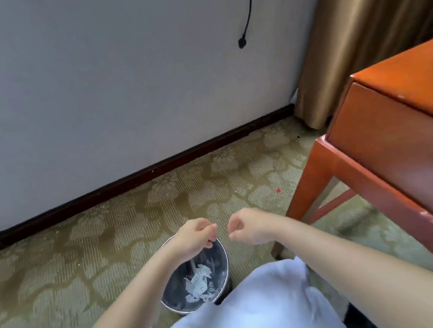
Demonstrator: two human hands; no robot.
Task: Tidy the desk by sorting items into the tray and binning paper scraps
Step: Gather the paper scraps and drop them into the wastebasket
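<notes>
A round metal bin (223,271) stands on the patterned carpet just in front of me. Crumpled white paper scraps (199,285) lie at its bottom. My left hand (196,235) hovers over the bin's far rim, its fingers hanging loosely downward with nothing in them. Level with it, my right hand (247,228) is just right of the bin. Its fingers are curled inward and no scrap shows in them. The two hands are a small gap apart. No tray is in view.
The orange-red wooden desk (412,106) fills the right side, its leg (310,180) close to my right hand. A tiny red scrap (278,190) lies on the carpet. The grey wall, a hanging black cable (242,42) and a brown curtain (356,16) are behind.
</notes>
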